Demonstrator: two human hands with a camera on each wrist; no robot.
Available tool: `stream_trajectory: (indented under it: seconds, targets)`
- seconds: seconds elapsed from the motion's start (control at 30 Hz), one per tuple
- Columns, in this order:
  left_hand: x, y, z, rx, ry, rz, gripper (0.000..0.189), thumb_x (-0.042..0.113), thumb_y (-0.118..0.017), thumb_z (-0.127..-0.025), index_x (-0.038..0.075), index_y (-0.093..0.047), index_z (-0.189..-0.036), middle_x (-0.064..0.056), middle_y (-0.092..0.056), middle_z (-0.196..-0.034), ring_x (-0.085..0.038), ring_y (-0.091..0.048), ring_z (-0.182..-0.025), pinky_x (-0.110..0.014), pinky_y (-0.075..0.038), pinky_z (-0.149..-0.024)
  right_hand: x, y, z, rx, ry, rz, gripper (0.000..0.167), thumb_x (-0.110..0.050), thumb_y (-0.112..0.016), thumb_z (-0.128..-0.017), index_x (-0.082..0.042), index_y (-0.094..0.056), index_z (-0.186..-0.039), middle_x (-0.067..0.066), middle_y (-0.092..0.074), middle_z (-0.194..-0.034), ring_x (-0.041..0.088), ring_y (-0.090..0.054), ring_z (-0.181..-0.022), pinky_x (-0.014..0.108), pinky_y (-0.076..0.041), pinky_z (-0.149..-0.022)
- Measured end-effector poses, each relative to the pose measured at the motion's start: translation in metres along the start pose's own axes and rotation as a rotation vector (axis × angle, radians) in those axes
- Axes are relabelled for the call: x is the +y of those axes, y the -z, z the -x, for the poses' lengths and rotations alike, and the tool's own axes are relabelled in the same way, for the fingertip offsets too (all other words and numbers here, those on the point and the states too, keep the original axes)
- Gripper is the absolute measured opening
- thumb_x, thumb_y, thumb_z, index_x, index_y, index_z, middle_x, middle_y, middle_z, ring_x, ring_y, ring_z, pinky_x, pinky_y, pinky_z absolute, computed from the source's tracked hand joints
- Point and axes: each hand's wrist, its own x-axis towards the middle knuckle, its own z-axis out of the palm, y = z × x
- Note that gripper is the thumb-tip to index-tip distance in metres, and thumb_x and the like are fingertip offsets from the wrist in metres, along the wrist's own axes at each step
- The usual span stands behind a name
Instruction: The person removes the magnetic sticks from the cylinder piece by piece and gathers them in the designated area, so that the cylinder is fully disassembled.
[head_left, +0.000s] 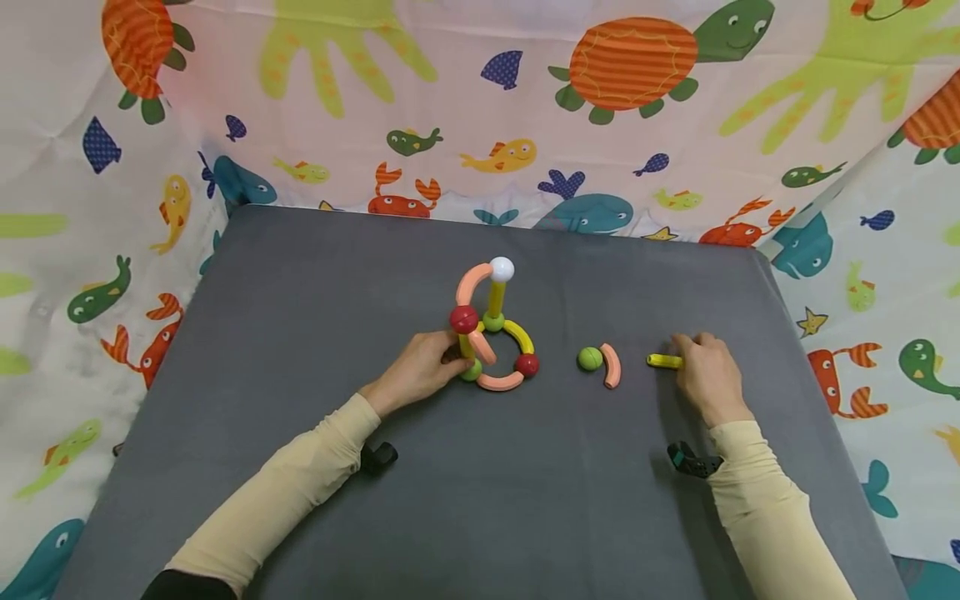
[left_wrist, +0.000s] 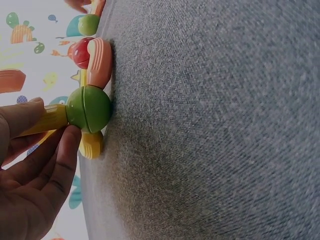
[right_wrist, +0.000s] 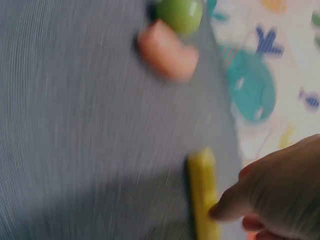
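Observation:
My left hand pinches a yellow stick that rises from a green ball at the near left of a built ring. Curved salmon pieces, a curved yellow piece and a red ball belong to that ring. Above it stand another red ball, a salmon arc and a white ball atop a yellow stick. Off to the right, my right hand grips a loose yellow stick at the table; its thumb lies on the stick, blurred in the right wrist view.
Between the ring and my right hand lie a loose green ball and a loose curved salmon piece. The grey table meets a sea-animal patterned cloth at the back and sides.

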Motion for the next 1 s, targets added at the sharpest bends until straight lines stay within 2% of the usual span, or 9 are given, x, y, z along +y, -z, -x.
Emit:
stream_trajectory:
  seconds: [0.07, 0.17, 0.27, 0.33, 0.43, 0.57, 0.77, 0.9, 1.0]
  targets:
    - [0.002, -0.002, -0.003, 0.000, -0.004, 0.001, 0.013, 0.020, -0.070, -0.091, 0.012, -0.064, -0.098, -0.002, -0.063, -0.080, -0.011, -0.055, -0.069, -0.023, -0.045, -0.063, -0.017, 0.007, -0.001, 0.058, 0.017, -0.066, 0.036, 0.009, -0.059, -0.077, 0.006, -0.066, -0.112, 0.030, -0.062, -0.096, 0.047, -0.058, -0.084, 0.057, -0.047, -0.072]
    - [0.004, -0.003, -0.005, 0.022, -0.004, 0.008, 0.013, 0.019, -0.071, -0.091, 0.012, -0.064, -0.098, -0.002, -0.063, -0.080, -0.011, -0.055, -0.069, -0.024, -0.045, -0.063, -0.060, 0.011, -0.008, 0.104, 0.095, -0.230, 0.029, 0.003, -0.064, -0.081, 0.003, -0.068, -0.110, 0.023, -0.066, -0.097, 0.037, -0.062, -0.081, 0.051, -0.050, -0.071]
    - [0.003, -0.006, -0.002, 0.058, -0.008, -0.006, 0.012, 0.019, -0.071, -0.090, 0.011, -0.065, -0.097, -0.001, -0.063, -0.078, -0.009, -0.055, -0.068, -0.023, -0.045, -0.062, -0.112, 0.007, -0.014, 0.015, 0.226, -0.395, 0.026, -0.007, -0.067, -0.087, 0.000, -0.069, -0.112, 0.016, -0.068, -0.098, 0.024, -0.063, -0.073, 0.039, -0.052, -0.065]
    - [0.003, -0.010, 0.001, 0.092, -0.019, -0.034, 0.011, 0.019, -0.072, -0.090, 0.011, -0.065, -0.095, 0.000, -0.062, -0.076, -0.008, -0.054, -0.066, -0.023, -0.045, -0.061, -0.140, 0.001, -0.017, -0.060, 0.294, -0.452, 0.027, -0.011, -0.066, -0.089, -0.002, -0.068, -0.114, 0.013, -0.067, -0.100, 0.017, -0.061, -0.072, 0.032, -0.051, -0.064]
    - [0.006, -0.018, 0.006, 0.143, -0.050, -0.089, 0.013, 0.018, -0.074, -0.088, 0.011, -0.064, -0.091, 0.000, -0.061, -0.073, -0.007, -0.053, -0.063, -0.022, -0.044, -0.059, -0.167, -0.005, -0.016, -0.114, 0.313, -0.515, 0.032, -0.010, -0.063, -0.088, -0.004, -0.066, -0.119, 0.012, -0.066, -0.103, 0.017, -0.059, -0.074, 0.028, -0.048, -0.065]
    - [0.014, -0.032, 0.009, 0.189, -0.126, -0.156, 0.016, 0.017, -0.077, -0.085, 0.010, -0.063, -0.088, 0.001, -0.060, -0.071, -0.007, -0.052, -0.061, -0.021, -0.043, -0.057, -0.179, 0.001, -0.012, -0.059, 0.302, -0.619, 0.042, -0.008, -0.062, -0.081, -0.007, -0.063, -0.123, 0.010, -0.065, -0.109, 0.021, -0.056, -0.078, 0.031, -0.046, -0.066]
    - [0.026, -0.049, 0.012, 0.279, -0.224, -0.263, 0.017, 0.017, -0.077, -0.084, 0.009, -0.063, -0.083, 0.000, -0.061, -0.069, -0.008, -0.053, -0.059, -0.023, -0.046, -0.055, -0.185, 0.015, -0.009, 0.042, 0.367, -0.692, 0.040, -0.020, -0.072, -0.086, -0.008, -0.064, -0.124, 0.006, -0.067, -0.113, 0.024, -0.056, -0.093, 0.035, -0.046, -0.079]
    - [0.029, -0.054, 0.016, 0.297, -0.234, -0.292, 0.018, 0.017, -0.078, -0.083, 0.007, -0.062, -0.082, -0.003, -0.061, -0.068, -0.010, -0.052, -0.058, -0.024, -0.044, -0.053, -0.184, 0.016, -0.007, 0.062, 0.364, -0.695, 0.030, -0.017, -0.072, -0.087, -0.008, -0.069, -0.116, 0.005, -0.070, -0.104, 0.022, -0.056, -0.089, 0.032, -0.044, -0.076]
    - [0.031, -0.049, 0.018, 0.226, -0.173, -0.223, 0.020, 0.021, -0.075, -0.086, 0.007, -0.063, -0.093, -0.005, -0.063, -0.076, -0.012, -0.053, -0.066, -0.025, -0.045, -0.060, -0.182, 0.013, -0.005, 0.071, 0.358, -0.699, 0.024, -0.017, -0.072, -0.088, -0.009, -0.071, -0.110, 0.005, -0.070, -0.099, 0.020, -0.055, -0.085, 0.031, -0.044, -0.073]
